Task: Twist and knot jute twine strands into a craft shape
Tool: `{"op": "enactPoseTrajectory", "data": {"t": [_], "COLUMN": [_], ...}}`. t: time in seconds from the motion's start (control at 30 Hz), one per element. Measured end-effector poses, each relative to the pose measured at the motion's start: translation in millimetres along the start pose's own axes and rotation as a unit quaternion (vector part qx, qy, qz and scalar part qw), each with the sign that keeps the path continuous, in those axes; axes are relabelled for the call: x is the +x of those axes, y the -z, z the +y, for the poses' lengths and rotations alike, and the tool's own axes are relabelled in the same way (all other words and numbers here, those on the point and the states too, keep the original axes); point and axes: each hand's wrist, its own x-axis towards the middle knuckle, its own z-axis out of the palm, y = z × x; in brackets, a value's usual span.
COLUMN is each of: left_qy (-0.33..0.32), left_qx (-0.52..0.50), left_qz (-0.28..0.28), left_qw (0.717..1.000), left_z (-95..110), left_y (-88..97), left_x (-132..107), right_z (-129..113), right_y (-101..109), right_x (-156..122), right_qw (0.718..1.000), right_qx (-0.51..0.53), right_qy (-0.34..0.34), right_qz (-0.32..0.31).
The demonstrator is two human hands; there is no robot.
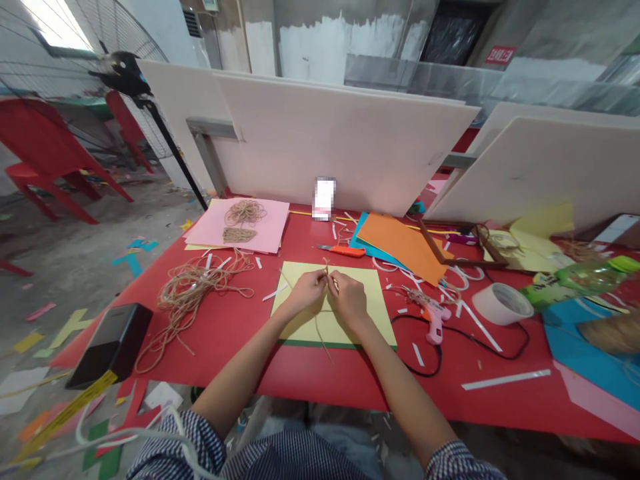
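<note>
My left hand (309, 289) and my right hand (348, 298) meet above a pale yellow sheet of paper (300, 327), fingers pinched together. Between the fingertips runs a thin piece of twine (327, 265), its end poking up past them. Another strand of twine (320, 333) trails down over the sheet toward the table's front edge. Just beyond the sheet lies an orange utility knife (345, 251). To the left is a loose tangle of twine (195, 287). My fingers partly hide the twine they pinch.
A pink glue gun (436, 320) with a black cord lies right of the sheet, near a roll of white tape (503, 303) and a green bottle (580, 281). Pink paper (210, 227) bearing twine coils sits back left. A black box (110, 343) stands at the left edge. White boards (340, 140) rise behind.
</note>
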Motion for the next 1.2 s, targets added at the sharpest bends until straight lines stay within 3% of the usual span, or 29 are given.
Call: {"op": "enactPoseTrajectory", "data": {"t": [0.17,0.37,0.47,0.57,0.67,0.9,1.0,1.07,1.1,1.2], "left_qy": [0.02,0.01,-0.013,-0.036,0.0,0.157,0.134,0.06,0.021,-0.033], "left_qx": [0.076,0.15,0.167,0.182,0.191,0.104,0.146,0.143,0.125,0.048], "left_qz": [0.051,0.073,0.076,0.081,0.113,0.264,0.327,0.302,0.259,0.065], "left_qw": [0.996,0.986,0.983,0.979,0.975,0.946,0.924,0.941,0.958,0.996], "left_z": [10.7,19.7,21.7,22.6,17.2,-18.0,-18.4,-11.0,-6.1,8.2], "left_y": [-5.6,-6.1,-5.0,-1.4,7.5,45.2,51.0,46.4,41.8,24.5], "left_x": [-7.8,-14.3,-15.7,-14.7,-10.1,0.6,0.6,0.2,-0.1,-2.3], "right_z": [0.4,-0.4,-0.1,3.3,8.7,17.4,15.3,12.2,10.5,6.6], "right_y": [-7.4,-19.6,-20.3,-15.7,-7.6,2.3,1.0,0.7,1.0,3.4], "right_x": [0.5,3.9,5.2,6.4,7.6,10.3,10.3,9.4,8.7,6.5], "right_qw": [0.98,0.908,0.886,0.894,0.898,0.893,0.913,0.931,0.939,0.962], "right_qx": [0.165,0.387,0.432,0.414,0.399,0.408,0.379,0.345,0.325,0.263], "right_qy": [-0.105,-0.159,-0.169,-0.168,-0.175,-0.18,-0.144,-0.117,-0.105,-0.075], "right_qz": [0.031,0.017,0.013,0.04,0.053,0.066,0.046,0.031,0.022,-0.017]}}
